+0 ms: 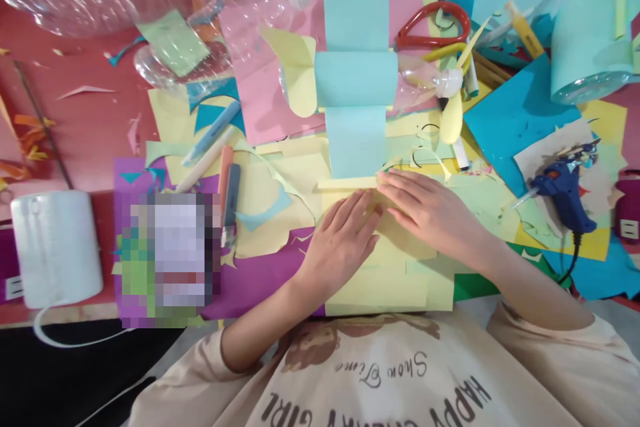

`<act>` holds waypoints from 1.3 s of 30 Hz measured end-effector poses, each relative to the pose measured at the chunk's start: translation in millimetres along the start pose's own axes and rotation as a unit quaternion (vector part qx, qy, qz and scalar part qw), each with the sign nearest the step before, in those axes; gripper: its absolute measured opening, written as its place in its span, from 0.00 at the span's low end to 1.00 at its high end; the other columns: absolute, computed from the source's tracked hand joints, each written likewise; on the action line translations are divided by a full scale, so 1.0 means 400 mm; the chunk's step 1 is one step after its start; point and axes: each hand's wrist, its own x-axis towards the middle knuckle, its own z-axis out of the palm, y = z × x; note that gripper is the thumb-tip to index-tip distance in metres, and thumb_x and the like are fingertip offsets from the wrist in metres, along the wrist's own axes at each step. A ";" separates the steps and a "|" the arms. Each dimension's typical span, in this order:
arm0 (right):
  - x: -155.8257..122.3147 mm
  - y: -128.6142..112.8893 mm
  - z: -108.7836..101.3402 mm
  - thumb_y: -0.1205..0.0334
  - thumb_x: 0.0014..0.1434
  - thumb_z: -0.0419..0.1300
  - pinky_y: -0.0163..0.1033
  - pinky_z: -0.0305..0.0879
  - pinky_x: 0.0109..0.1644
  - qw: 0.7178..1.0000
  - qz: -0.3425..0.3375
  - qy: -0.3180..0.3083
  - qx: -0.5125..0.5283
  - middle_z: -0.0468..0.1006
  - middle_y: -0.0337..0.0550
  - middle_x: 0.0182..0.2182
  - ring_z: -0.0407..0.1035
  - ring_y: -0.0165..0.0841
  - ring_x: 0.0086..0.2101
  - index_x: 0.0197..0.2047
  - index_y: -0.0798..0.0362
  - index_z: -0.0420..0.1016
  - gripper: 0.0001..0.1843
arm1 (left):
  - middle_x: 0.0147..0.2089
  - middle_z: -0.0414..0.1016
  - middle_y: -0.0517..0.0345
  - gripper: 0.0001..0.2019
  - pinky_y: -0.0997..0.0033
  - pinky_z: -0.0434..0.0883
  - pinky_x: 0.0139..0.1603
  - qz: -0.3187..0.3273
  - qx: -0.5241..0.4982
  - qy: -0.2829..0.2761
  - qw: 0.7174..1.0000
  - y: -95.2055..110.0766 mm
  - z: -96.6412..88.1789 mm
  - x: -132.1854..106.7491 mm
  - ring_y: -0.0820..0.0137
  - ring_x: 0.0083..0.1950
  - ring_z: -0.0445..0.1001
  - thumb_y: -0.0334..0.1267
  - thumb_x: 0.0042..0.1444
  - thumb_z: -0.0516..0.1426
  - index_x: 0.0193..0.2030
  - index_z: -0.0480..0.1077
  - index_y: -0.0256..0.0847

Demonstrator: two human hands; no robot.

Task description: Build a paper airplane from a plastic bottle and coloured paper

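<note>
Paper strip [347, 183], pale yellow, narrow, straight, at the tips of flat, spread hands [337, 240].

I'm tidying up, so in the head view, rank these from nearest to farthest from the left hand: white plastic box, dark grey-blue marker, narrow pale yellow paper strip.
1. Narrow pale yellow paper strip: just ahead, by the left hand's fingertips.
2. Dark grey-blue marker: to the left.
3. White plastic box: far left.
</note>
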 end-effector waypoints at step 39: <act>-0.064 -0.013 0.058 0.60 0.66 0.54 0.49 0.68 0.61 1.000 0.006 -0.004 -0.019 0.73 0.55 0.59 0.66 0.44 0.59 0.59 0.65 0.70 0.23 | 0.62 0.69 0.33 0.32 0.53 0.65 0.63 -0.008 -0.069 -0.020 0.997 -0.018 0.011 -0.006 0.52 0.63 0.68 0.43 0.60 0.54 0.66 0.54 0.26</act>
